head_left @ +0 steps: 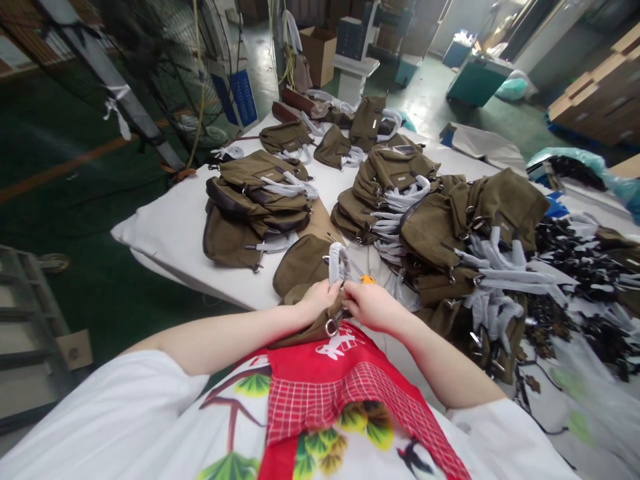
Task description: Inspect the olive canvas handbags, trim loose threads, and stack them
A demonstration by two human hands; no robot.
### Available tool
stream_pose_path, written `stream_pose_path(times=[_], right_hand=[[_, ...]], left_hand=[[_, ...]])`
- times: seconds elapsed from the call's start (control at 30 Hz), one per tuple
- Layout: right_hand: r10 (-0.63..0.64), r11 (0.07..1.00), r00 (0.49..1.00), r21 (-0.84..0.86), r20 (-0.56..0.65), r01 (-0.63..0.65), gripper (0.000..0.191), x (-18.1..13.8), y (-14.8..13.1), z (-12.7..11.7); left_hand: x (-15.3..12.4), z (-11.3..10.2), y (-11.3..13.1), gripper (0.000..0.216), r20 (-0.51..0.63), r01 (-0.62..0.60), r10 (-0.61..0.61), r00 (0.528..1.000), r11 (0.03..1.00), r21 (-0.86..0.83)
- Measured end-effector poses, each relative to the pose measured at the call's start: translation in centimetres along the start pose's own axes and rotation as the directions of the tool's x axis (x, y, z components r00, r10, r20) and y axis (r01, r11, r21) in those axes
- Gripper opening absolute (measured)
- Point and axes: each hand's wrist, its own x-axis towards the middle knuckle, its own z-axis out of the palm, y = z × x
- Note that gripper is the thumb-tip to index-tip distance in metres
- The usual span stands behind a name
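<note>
My left hand (320, 297) and my right hand (369, 304) meet close to my chest, at the near edge of the white table (170, 230). Both are closed on an olive-brown canvas bag (305, 267) that lies in front of me and hangs onto my red apron. A white-wrapped handle (338, 261) of this bag stands up between my fingers. A metal ring (331, 327) on the bag shows below my hands. Just beyond my right hand lies a small orange-handled tool (367, 279).
Stacks of the same brown bags with white-wrapped handles cover the table: one pile at left (253, 200), one in the middle (385, 183), a big heap at right (475, 247). Black straps (585, 267) lie far right. A fan (190, 60) and cardboard boxes (600, 93) stand beyond.
</note>
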Motion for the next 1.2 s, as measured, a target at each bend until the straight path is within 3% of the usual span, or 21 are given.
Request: stream_pose_path(times=[0.13, 0.2, 0.3, 0.33, 0.4, 0.5, 0.57, 0.63, 0.67, 0.7, 0.77, 0.83, 0.93, 1.0, 1.03, 1.1, 1.17, 1.2], right_hand=[[0.251, 0.967, 0.968, -0.054, 0.016, -0.25, 0.018, 3.8, 4.0, 2.5], [0.3, 0.953, 0.954, -0.041, -0.023, -0.301, 0.02, 4.6, 5.4, 3.2], [0.294, 0.955, 0.947, -0.004, -0.127, -0.297, 0.026, 3.8, 6.0, 3.5], [0.251, 0.968, 0.955, 0.017, -0.159, -0.252, 0.028, 3.3, 5.8, 3.6], [0.058, 0.994, 0.978, 0.1, -0.199, -0.038, 0.032, 2.4, 5.3, 3.9], [-0.244, 0.904, 0.94, 0.297, -0.237, 0.309, 0.022, 2.3, 4.4, 4.5], [-0.287, 0.865, 0.921, 0.341, -0.263, 0.367, 0.017, 2.7, 3.8, 4.6], [-0.295, 0.889, 0.905, 0.258, -0.306, 0.377, 0.019, 2.7, 2.8, 4.1], [-0.313, 0.904, 0.887, 0.181, -0.339, 0.388, 0.02, 2.5, 2.2, 3.8], [-0.344, 0.91, 0.865, 0.096, -0.366, 0.403, 0.023, 2.2, 1.5, 3.6], [-0.445, 0.886, 0.813, -0.053, -0.376, 0.461, 0.029, 1.3, -0.1, 3.2], [-0.555, 0.829, 0.759, -0.155, -0.339, 0.537, 0.033, 0.5, -1.6, 3.2], [-0.619, 0.781, 0.72, -0.146, -0.313, 0.608, 0.03, 0.4, -2.2, 3.3], [-0.533, 0.817, 0.742, -0.022, -0.407, 0.576, 0.026, 1.1, -0.8, 3.1], [-0.427, 0.856, 0.77, 0.062, -0.475, 0.513, 0.025, 1.7, 0.5, 3.0], [-0.06, 0.939, 0.845, 0.256, -0.532, 0.228, 0.026, 3.0, 4.1, 2.9], [0.319, 0.913, 0.847, 0.377, -0.426, -0.154, 0.03, 4.3, 8.2, 3.6], [0.432, 0.875, 0.832, 0.385, -0.349, -0.293, 0.032, 4.9, 10.2, 4.2]], left_hand=[[-0.9, -0.4, 0.9, 0.031, -0.009, -0.107, 0.107, 0.994, 0.994, 0.03], [-1.0, -1.1, 0.7, 0.036, -0.056, -0.151, 0.149, 0.987, 0.988, -0.02], [-0.7, -2.5, -0.2, 0.044, -0.163, -0.15, 0.121, 0.979, 0.972, -0.181], [-0.5, -3.0, -0.4, 0.046, -0.178, -0.143, 0.1, 0.979, 0.959, -0.246], [-0.4, -3.9, -0.4, 0.046, -0.157, -0.124, 0.069, 0.985, 0.919, -0.375], [-0.5, -5.3, 0.8, 0.043, -0.005, -0.082, 0.089, 0.996, 0.89, -0.449], [-0.4, -6.8, 1.8, 0.042, 0.128, -0.073, 0.118, 0.985, 0.947, -0.313], [0.1, -9.1, 2.6, 0.042, 0.168, -0.119, 0.115, 0.979, 0.993, 0.015], [0.5, -10.5, 2.8, 0.041, 0.142, -0.138, 0.107, 0.984, 0.965, 0.223], [0.9, -11.9, 2.8, 0.039, 0.086, -0.121, 0.093, 0.992, 0.893, 0.433], [1.7, -14.7, 2.5, 0.029, -0.081, 0.028, 0.047, 0.996, 0.675, 0.737], [2.3, -16.9, 2.0, 0.018, -0.238, 0.206, -0.003, 0.971, 0.51, 0.835], [1.7, -18.7, 1.5, 0.022, -0.394, 0.345, -0.001, 0.919, 0.487, 0.803], [0.1, -18.7, 1.4, 0.026, -0.475, 0.374, 0.043, 0.879, 0.557, 0.742], [-1.0, -18.5, 1.3, 0.027, -0.511, 0.373, 0.063, 0.857, 0.607, 0.702], [-3.4, -18.1, 0.9, 0.027, -0.576, 0.343, 0.11, 0.81, 0.707, 0.618], [-5.6, -18.3, 0.1, 0.025, -0.653, 0.316, 0.194, 0.732, 0.753, 0.577], [-6.5, -18.7, -0.4, 0.026, -0.694, 0.318, 0.241, 0.679, 0.755, 0.573]])
